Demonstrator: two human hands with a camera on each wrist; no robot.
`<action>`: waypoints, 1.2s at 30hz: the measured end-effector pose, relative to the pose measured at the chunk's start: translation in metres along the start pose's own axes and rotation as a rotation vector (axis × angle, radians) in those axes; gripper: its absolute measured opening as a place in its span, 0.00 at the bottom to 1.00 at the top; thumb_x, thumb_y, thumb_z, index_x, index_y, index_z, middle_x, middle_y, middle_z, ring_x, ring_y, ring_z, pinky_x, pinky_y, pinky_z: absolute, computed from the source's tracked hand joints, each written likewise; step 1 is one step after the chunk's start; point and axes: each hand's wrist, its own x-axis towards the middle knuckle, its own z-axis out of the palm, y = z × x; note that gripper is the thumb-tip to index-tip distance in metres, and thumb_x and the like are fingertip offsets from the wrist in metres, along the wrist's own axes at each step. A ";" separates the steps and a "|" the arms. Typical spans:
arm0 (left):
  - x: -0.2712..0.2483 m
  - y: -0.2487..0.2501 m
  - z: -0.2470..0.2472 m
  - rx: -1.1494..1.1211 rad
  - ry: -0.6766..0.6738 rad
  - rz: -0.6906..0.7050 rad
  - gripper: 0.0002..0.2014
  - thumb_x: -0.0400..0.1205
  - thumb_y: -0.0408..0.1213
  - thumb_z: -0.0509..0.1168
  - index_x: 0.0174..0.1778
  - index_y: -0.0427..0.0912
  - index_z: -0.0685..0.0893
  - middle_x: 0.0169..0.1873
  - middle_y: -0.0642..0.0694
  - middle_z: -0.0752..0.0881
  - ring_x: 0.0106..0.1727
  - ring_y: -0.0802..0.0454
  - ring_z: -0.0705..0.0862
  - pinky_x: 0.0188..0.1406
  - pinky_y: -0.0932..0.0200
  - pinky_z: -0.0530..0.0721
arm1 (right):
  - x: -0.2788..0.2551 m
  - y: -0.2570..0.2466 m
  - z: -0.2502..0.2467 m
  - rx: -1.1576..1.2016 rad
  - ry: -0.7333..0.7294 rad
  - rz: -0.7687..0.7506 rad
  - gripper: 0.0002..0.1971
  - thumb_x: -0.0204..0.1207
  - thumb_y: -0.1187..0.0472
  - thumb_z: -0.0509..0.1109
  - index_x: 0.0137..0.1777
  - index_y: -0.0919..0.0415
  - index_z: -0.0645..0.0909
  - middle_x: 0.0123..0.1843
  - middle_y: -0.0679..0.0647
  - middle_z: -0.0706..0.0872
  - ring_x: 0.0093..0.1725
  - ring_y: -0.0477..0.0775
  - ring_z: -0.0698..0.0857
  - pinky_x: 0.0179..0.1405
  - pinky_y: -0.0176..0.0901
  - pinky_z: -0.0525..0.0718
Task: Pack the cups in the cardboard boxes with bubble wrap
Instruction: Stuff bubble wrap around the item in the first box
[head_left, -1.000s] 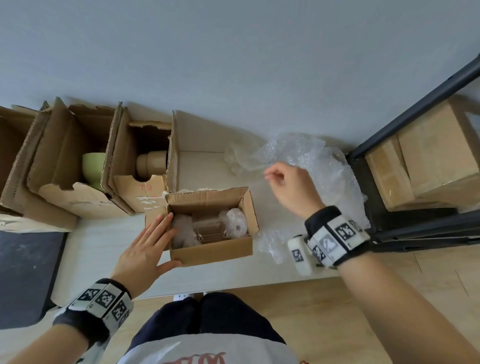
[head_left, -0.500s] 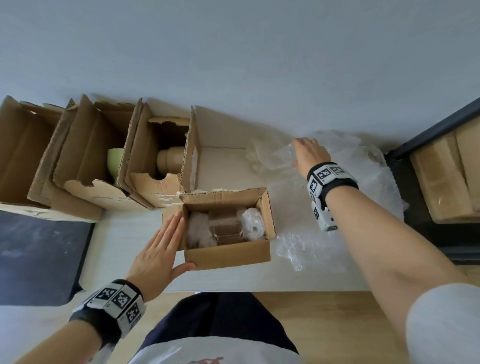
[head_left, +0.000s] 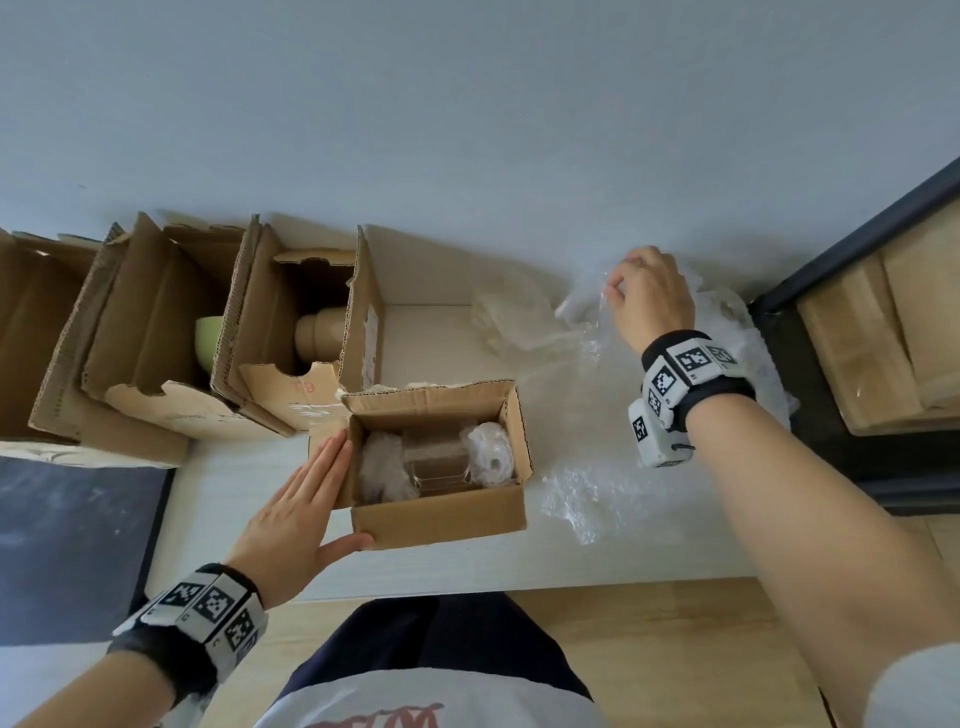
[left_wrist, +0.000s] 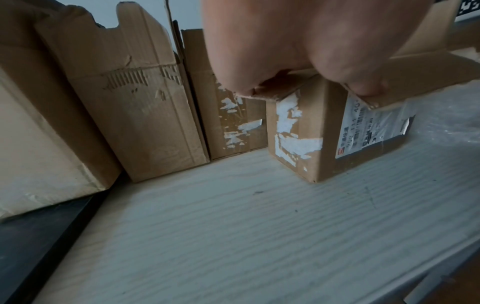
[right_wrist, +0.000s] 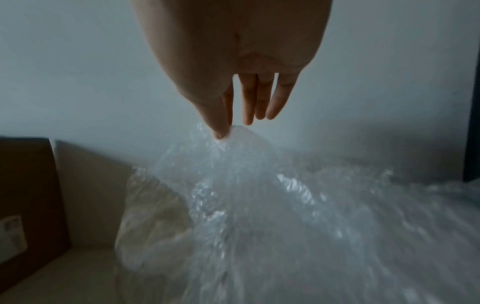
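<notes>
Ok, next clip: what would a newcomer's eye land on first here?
Probably the small open box at the table's near edge, with a clear cup lying between two wads of wrap. The left hand lies flat against its left flap, while the right hand pinches bubble wrap from the pile by the wall. Bigger boxes line the left.

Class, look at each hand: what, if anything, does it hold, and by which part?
The right hand pinches the bubble wrap at its raised top edge. The left hand holds nothing; it rests flat against the small box, on its left flap.
</notes>
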 end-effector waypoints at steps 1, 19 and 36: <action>0.000 0.000 -0.001 -0.017 0.000 -0.003 0.57 0.65 0.80 0.40 0.80 0.44 0.34 0.80 0.53 0.38 0.80 0.57 0.42 0.77 0.56 0.50 | 0.001 0.000 -0.009 0.041 0.056 0.002 0.06 0.79 0.66 0.66 0.48 0.67 0.84 0.62 0.62 0.80 0.62 0.62 0.76 0.57 0.50 0.74; 0.007 0.021 -0.041 -0.072 0.003 -0.056 0.46 0.75 0.65 0.62 0.83 0.52 0.47 0.83 0.54 0.51 0.81 0.53 0.59 0.77 0.57 0.66 | 0.014 -0.036 -0.132 0.906 0.393 0.112 0.07 0.78 0.65 0.69 0.41 0.53 0.78 0.45 0.59 0.85 0.40 0.50 0.83 0.47 0.49 0.87; 0.008 0.014 -0.019 -0.133 -0.015 -0.008 0.43 0.70 0.72 0.57 0.79 0.55 0.64 0.83 0.55 0.49 0.83 0.54 0.47 0.79 0.57 0.51 | -0.042 -0.012 -0.025 0.708 -0.081 0.287 0.07 0.81 0.72 0.60 0.47 0.61 0.76 0.42 0.55 0.84 0.41 0.52 0.82 0.52 0.49 0.85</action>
